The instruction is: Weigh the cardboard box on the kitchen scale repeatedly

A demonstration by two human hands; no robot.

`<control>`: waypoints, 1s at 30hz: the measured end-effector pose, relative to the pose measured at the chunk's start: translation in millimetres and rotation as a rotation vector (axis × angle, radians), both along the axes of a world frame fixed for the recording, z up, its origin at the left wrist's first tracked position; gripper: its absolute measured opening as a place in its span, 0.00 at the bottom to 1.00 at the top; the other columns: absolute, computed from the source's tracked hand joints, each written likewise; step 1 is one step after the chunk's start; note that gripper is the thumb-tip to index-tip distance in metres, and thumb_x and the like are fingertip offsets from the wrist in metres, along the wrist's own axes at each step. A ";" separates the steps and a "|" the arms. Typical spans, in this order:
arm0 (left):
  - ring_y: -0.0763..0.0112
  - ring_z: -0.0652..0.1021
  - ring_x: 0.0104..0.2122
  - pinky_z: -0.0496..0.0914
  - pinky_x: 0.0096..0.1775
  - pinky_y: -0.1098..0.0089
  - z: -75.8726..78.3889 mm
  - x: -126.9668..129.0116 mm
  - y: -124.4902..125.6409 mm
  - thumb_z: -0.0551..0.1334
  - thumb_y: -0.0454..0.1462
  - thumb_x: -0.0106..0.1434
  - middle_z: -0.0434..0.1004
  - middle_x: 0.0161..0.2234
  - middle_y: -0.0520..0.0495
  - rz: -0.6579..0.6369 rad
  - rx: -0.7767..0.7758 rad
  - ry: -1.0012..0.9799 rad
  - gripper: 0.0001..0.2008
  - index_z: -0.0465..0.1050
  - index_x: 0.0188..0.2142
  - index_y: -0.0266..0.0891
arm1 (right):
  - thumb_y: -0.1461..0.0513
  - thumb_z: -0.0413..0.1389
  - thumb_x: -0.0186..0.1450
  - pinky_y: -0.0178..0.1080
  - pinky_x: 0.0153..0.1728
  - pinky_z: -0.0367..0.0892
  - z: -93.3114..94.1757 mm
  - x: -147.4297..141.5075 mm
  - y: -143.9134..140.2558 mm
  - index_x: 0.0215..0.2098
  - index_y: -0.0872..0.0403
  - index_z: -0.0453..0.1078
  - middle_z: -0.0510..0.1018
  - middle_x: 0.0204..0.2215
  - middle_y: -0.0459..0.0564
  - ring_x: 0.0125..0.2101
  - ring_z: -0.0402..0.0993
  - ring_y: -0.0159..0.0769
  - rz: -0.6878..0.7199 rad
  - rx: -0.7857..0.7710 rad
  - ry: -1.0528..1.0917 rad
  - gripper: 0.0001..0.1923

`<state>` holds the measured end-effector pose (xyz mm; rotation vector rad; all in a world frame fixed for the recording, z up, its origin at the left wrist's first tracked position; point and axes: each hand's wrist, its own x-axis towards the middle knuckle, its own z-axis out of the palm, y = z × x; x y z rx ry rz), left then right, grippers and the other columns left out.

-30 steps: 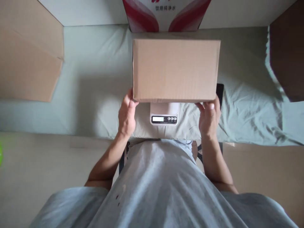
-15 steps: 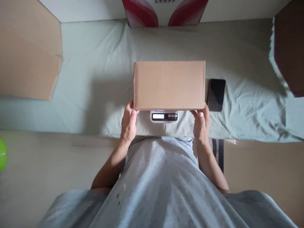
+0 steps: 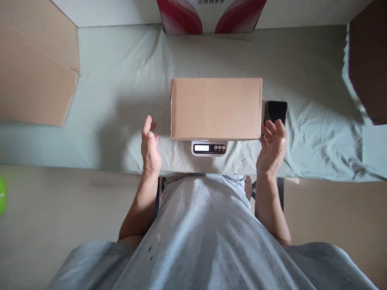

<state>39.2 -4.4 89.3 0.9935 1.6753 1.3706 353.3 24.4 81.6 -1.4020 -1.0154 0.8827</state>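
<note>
A closed brown cardboard box (image 3: 216,108) rests on a small white digital scale (image 3: 209,154). Only the scale's front shows, with a lit display and round buttons; its platform is hidden under the box. My left hand (image 3: 150,149) is off to the box's left, apart from it, fingers loosely spread and holding nothing. To the right, my right hand (image 3: 272,149) is open near the box's lower right corner, palm turned up. Its fingers overlap the lower part of a black smartphone (image 3: 276,112); I cannot tell whether they touch it.
A pale green cloth (image 3: 127,60) covers the table. Cardboard flaps (image 3: 36,72) stand at the left, and a dark brown carton (image 3: 369,64) at the right. A white and red box (image 3: 208,20) stands at the back. Something bright green (image 3: 2,195) shows at the far left.
Both hands have let go of the box's lower corners and moved outward, left and right, with fingers opened. The box has stayed on the scale.
</note>
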 end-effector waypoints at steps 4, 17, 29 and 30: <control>0.62 0.61 0.66 0.63 0.62 0.58 -2.5 4.5 1.1 0.47 0.61 0.64 0.56 0.67 0.54 -0.011 0.010 0.004 0.30 0.59 0.62 0.59 | 0.41 0.43 0.64 0.60 0.59 0.59 -0.1 -3.5 -1.5 0.59 0.41 0.62 0.70 0.59 0.49 0.59 0.69 0.45 0.007 0.000 0.018 0.30; 0.61 0.61 0.66 0.63 0.62 0.56 -3.5 5.4 -0.2 0.46 0.59 0.65 0.57 0.67 0.52 -0.054 0.004 0.012 0.29 0.58 0.63 0.58 | 0.43 0.45 0.64 0.59 0.59 0.59 -1.5 -3.8 -1.3 0.58 0.40 0.63 0.71 0.58 0.48 0.57 0.70 0.44 0.021 0.009 0.027 0.27; 0.58 0.64 0.65 0.66 0.61 0.55 -0.6 16.8 -3.1 0.48 0.58 0.66 0.60 0.66 0.45 -0.110 0.046 0.013 0.30 0.60 0.62 0.51 | 0.43 0.43 0.65 0.61 0.60 0.61 -0.3 -13.2 -5.0 0.58 0.42 0.64 0.72 0.56 0.49 0.58 0.69 0.45 0.097 0.035 -0.026 0.28; 0.58 0.65 0.65 0.66 0.61 0.56 -0.1 19.5 -3.9 0.48 0.57 0.66 0.62 0.65 0.45 -0.125 0.042 0.010 0.30 0.61 0.62 0.50 | 0.43 0.43 0.65 0.61 0.59 0.61 -2.5 -15.1 -5.6 0.57 0.43 0.65 0.73 0.55 0.49 0.57 0.70 0.45 0.110 0.032 -0.035 0.28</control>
